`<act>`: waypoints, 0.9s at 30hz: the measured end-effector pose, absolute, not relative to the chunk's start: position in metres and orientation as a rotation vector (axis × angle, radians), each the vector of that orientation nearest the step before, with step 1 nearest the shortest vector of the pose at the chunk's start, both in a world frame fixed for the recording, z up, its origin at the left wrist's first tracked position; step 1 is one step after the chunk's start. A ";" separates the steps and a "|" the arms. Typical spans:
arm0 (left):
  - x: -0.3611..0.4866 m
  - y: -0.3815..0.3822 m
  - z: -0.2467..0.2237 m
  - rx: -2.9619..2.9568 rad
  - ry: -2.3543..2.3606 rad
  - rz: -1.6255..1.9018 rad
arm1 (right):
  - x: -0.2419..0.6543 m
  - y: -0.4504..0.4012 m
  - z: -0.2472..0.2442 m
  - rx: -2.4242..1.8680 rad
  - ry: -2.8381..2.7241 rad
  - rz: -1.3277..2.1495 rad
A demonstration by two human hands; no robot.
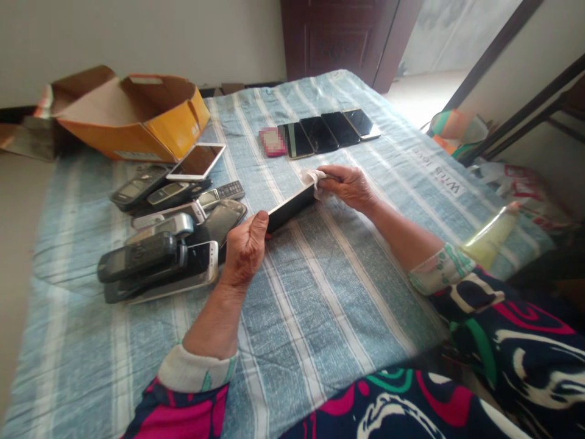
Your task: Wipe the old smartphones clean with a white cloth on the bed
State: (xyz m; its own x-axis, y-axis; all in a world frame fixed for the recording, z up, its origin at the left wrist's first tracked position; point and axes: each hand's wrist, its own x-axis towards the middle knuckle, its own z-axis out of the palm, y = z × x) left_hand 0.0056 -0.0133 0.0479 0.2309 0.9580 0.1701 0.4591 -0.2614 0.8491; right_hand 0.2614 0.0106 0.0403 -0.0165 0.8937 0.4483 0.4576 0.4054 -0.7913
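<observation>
Pale wall (183, 36) and a dark panelled door (338, 36) are forming the backdrop at the top of the frame, while blue-and-white striped cloth (292, 292) is covering the bench (347, 76) below. At the centre of the frame, a person in patterned sleeves (516, 323) is holding a dark device (292, 207) with a pale edge, tilted above the cloth. The left hand (244, 250) is pinching its lower-left end, thumb along the top and the fingers largely hidden behind; the right hand (350, 186) is pressing a white wipe (315, 178) around the upper-right end, its grip closing tightly on the material. Four dark-screened phones (320, 133) are lying in a row at upper centre-right, with a blurred pink-edged item (273, 141) sitting at the row's left end. Older handsets (137, 256) are piling up at centre-left, a white phone (197, 161) resting at the heap's top end, just beside an open orange cardboard box (155, 134) that is standing at upper left. Near the right edge, a translucent yellow-green object (491, 235) is lying on the cloth, too blurred to identify.
</observation>
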 end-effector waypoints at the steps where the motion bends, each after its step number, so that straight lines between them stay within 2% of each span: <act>1: 0.005 -0.013 0.047 1.820 1.310 0.951 | 0.260 0.012 0.038 -1.211 -1.598 0.568; 11: 0.000 -0.014 0.047 1.745 1.324 0.930 | 0.255 0.011 0.029 -1.185 -1.386 0.849; 22: 0.000 -0.018 0.042 1.474 0.976 0.950 | 0.235 -0.005 0.099 -1.201 -1.392 0.739; 27: 0.001 -0.020 0.046 1.482 0.964 0.932 | 0.228 -0.006 0.109 -1.165 -1.596 0.709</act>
State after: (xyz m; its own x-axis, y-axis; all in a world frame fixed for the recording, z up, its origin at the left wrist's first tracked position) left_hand 0.0012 -0.0201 0.0457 0.3628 0.9305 0.0507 0.0819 -0.0860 0.9929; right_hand 0.2277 -0.0057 0.1093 -0.0409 0.9261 0.3750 0.3430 0.3656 -0.8653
